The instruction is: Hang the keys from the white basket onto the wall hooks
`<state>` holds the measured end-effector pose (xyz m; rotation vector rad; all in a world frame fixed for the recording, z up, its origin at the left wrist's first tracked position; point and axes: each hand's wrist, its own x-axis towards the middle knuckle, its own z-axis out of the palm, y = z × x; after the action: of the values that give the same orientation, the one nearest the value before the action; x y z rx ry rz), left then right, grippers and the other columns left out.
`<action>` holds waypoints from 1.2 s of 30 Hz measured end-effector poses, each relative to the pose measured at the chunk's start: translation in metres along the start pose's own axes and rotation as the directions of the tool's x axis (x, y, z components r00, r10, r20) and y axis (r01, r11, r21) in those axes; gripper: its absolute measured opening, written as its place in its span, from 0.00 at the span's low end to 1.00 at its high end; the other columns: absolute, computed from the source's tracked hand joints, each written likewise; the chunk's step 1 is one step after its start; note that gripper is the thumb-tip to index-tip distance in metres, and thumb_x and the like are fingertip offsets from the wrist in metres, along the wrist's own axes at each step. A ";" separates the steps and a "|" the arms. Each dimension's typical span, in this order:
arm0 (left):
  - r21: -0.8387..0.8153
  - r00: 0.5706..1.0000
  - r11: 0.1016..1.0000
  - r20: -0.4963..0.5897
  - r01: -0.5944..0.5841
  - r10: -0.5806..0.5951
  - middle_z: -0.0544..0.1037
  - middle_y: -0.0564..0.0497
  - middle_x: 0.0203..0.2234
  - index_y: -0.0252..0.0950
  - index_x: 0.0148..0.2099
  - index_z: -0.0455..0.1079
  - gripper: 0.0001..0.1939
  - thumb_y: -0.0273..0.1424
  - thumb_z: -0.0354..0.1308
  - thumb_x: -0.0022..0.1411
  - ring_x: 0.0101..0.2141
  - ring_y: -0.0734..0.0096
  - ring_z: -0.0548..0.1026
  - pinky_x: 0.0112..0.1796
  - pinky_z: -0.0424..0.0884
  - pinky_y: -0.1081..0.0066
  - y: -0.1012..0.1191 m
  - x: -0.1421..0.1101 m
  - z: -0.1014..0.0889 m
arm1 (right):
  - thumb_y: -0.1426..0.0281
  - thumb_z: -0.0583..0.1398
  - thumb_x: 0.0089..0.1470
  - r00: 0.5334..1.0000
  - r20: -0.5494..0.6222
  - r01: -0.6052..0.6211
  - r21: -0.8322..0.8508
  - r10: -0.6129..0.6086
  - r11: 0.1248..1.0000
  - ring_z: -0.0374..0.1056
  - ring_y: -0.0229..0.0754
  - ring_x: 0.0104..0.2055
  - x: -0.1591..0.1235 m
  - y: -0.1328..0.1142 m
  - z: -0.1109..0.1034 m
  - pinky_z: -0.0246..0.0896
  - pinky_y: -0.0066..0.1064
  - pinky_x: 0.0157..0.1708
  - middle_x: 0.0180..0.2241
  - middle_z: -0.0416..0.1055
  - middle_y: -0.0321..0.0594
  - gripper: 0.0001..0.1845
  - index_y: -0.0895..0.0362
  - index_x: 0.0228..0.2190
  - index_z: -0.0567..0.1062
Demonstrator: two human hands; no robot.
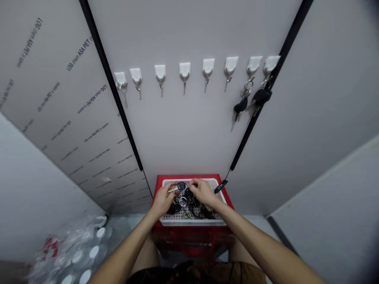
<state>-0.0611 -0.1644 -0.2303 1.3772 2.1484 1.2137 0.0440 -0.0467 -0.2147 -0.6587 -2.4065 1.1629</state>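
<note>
My left hand (162, 201) is closed on a key (181, 186) with a black head, its metal blade pointing left, held above a white perforated tray (192, 223). Close beside the key's head, my right hand (203, 192) pinches thumb and finger together; whatever is between them is too small to make out. Below both hands, a silver key ring (182, 201) and several dark keys lie jumbled in the tray, partly hidden by my fingers. A black tag (220, 186) with pale lettering leans over the tray's right rim.
The tray rests on a red stool (158, 182) against the wall. Several white hooks (184, 70) run in a row above. Two key bunches hang at the right: one set (241, 105) and another (262, 96) on the end hook. Plastic-wrapped bottles (77, 256) stand at lower left.
</note>
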 end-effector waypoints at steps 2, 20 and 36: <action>-0.021 1.000 1.000 -0.025 0.006 -0.007 0.70 0.51 0.32 0.35 0.40 0.59 0.14 0.26 0.43 0.48 0.33 0.74 0.68 0.35 0.62 0.74 -0.001 0.001 0.000 | 0.73 0.48 0.39 0.997 0.050 -0.057 0.117 0.052 0.991 0.52 0.30 0.17 0.000 0.002 -0.003 0.48 0.22 0.19 0.14 0.55 0.30 0.05 0.59 0.16 0.60; -0.498 0.987 0.858 0.147 0.125 -0.058 0.70 0.52 0.25 0.31 0.31 0.63 0.10 0.32 0.49 0.46 0.29 0.75 0.66 0.34 0.61 0.74 0.025 0.004 0.026 | 0.67 0.51 0.40 0.938 0.237 -0.347 0.615 0.254 0.708 0.55 0.28 0.14 -0.013 -0.005 -0.013 0.54 0.21 0.15 0.12 0.55 0.27 0.08 0.59 0.18 0.60; -0.820 0.898 0.440 0.186 0.366 -0.399 0.67 0.56 0.18 0.33 0.30 0.59 0.10 0.33 0.52 0.44 0.18 0.83 0.66 0.20 0.61 0.80 0.012 0.009 0.027 | 0.75 0.55 0.34 0.999 0.038 -0.037 0.201 0.030 0.979 0.60 0.32 0.24 -0.014 0.013 0.006 0.56 0.25 0.26 0.25 0.62 0.35 0.19 0.59 0.34 0.62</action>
<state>-0.0413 -0.1418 -0.2350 0.3872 1.3501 1.7145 0.0557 -0.0507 -0.2307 -0.6208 -2.2729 1.4199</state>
